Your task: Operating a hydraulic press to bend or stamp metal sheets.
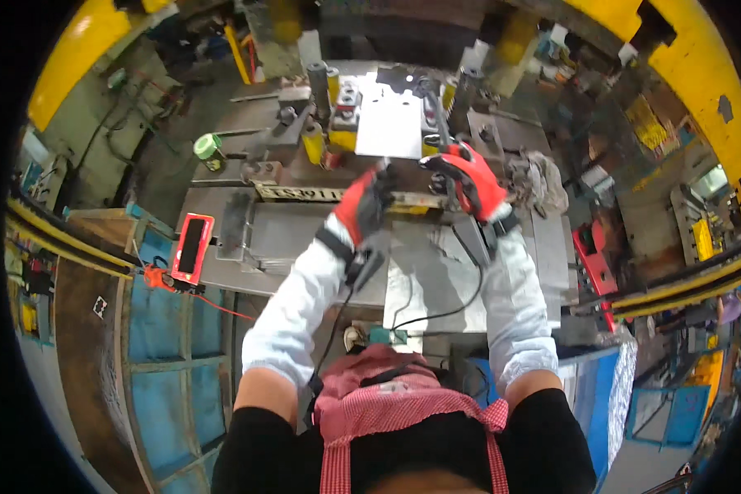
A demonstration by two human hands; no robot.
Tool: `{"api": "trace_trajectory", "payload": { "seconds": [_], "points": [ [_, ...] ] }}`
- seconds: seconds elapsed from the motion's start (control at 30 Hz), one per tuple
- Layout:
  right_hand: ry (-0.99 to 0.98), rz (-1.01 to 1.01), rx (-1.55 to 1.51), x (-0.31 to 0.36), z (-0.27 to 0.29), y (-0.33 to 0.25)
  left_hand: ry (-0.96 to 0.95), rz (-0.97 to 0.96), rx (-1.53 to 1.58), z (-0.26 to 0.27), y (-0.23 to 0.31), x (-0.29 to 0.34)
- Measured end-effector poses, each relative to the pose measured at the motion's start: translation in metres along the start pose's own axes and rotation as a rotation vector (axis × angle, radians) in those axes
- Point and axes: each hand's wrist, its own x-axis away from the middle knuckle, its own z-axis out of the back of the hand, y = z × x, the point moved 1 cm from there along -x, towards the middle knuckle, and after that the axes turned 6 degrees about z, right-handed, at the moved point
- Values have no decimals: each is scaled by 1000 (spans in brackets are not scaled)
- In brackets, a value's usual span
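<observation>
A bright, flat metal sheet (389, 123) lies in the middle of a press die, between yellow and dark posts. My left hand (364, 203), in a red and black glove, is just below the sheet's near left corner. Its fingers are drawn together; whether anything is between them is hidden. My right hand (473, 179), gloved alike, is closed around the near end of a dark rod-shaped tool (438, 111). The tool slants away along the sheet's right side, with its far end by a dark piece at the sheet's back edge.
Flat metal sheets (436, 288) lie on the near bench, and a grey rag (538, 183) is at right. A green-lidded container (209, 150) and a red-framed device (193, 247) stand at left. Yellow press frame parts (82, 49) arch over both sides. Cables hang from my wrists.
</observation>
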Motion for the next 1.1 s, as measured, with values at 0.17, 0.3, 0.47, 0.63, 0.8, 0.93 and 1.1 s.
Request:
{"api": "trace_trajectory", "payload": {
  "seconds": [0.17,0.3,0.47,0.63,0.8,0.93,1.1],
  "points": [
    [316,-515,-42,138,0,-19,-87,82,274,48,2,-74],
    [475,-746,-266,231,6,-2,56,-484,-764,30,11,-64],
    [426,-855,-130,281,18,79,394,-679,-1021,44,48,0],
    [450,-860,-91,255,12,43,606,-341,-928,2,119,75],
    [153,-568,244,193,-12,-54,-53,-143,-1292,-26,120,86],
    [-288,-310,525,158,-39,-64,-212,-12,-1315,20,88,65],
    [-273,-539,120,188,-40,-36,-347,-95,-1232,-21,81,72]
  ]
}}
